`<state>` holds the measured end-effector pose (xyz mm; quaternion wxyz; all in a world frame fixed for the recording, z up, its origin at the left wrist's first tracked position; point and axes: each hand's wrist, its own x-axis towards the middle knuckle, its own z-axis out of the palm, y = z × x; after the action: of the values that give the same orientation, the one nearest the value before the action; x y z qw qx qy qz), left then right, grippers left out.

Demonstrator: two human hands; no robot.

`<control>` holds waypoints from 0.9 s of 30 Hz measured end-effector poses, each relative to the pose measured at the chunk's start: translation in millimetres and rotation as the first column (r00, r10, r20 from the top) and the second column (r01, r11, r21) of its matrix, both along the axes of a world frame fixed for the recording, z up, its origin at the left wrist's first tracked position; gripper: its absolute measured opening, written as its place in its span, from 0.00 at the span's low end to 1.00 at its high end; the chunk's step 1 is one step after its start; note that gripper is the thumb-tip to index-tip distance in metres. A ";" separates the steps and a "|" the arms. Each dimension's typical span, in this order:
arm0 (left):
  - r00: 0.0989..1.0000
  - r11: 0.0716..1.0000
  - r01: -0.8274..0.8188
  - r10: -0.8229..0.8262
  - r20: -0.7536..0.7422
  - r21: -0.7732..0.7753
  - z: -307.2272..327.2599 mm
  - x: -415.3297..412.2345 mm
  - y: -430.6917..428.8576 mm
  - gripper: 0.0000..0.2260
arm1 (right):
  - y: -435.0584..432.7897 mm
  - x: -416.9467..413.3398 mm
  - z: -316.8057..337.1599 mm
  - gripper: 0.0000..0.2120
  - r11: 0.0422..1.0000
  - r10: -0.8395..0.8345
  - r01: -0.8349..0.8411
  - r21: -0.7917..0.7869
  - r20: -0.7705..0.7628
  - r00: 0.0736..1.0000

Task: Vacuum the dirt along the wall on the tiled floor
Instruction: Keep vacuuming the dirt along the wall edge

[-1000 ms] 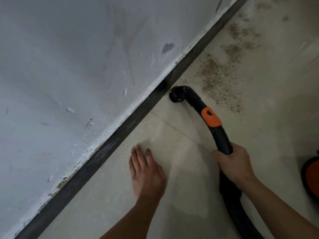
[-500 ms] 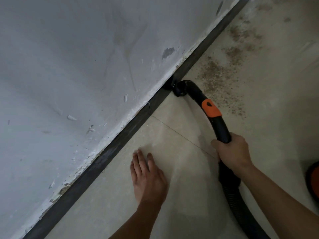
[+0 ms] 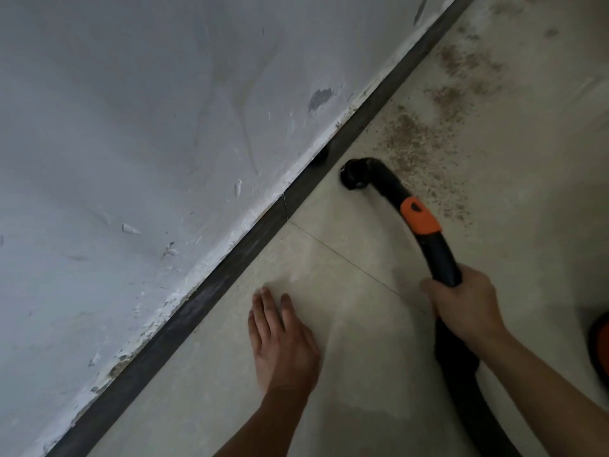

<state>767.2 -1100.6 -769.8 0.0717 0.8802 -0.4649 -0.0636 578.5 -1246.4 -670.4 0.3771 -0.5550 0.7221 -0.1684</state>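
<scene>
Near the wall [image 3: 164, 127], right hand [image 3: 464, 301] grips vacuum hose [image 3: 440, 255].

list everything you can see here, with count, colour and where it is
wall: one, grey-white, scuffed, upper left
skirting strip: one, dark grey, diagonal along the wall's foot
tiled floor: one, beige, lower right
dirt: scattered patches, brown, on the floor by the skirting, upper right
vacuum hose: one, black with an orange band, nozzle end close to the skirting
vacuum body: one, orange and black, cut off at the right edge
left hand: one, flat on the floor
right hand: one, grips the hose below the band
</scene>
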 end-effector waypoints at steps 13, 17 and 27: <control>1.000 1.000 0.008 -0.008 0.012 0.024 1.2 0.5 -0.2 0.24 | -35.5 26.5 -7.0 0.05 0.998 -0.051 0.042 0.056 0.164 0.985; 1.000 0.999 0.000 -0.001 0.019 0.038 1.4 0.7 1.2 0.25 | 25.1 4.8 1.2 0.10 0.988 0.090 -0.105 0.113 0.130 0.987; 1.000 1.000 0.001 -0.002 0.021 0.020 1.8 1.3 -1.0 0.25 | -102.6 17.6 82.2 0.05 0.982 -0.164 0.109 0.153 0.422 0.892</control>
<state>768.5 -1101.5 -768.1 0.0580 0.8811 -0.4656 -0.0590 596.2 -1349.0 -588.2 0.5491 -0.4269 0.6667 -0.2679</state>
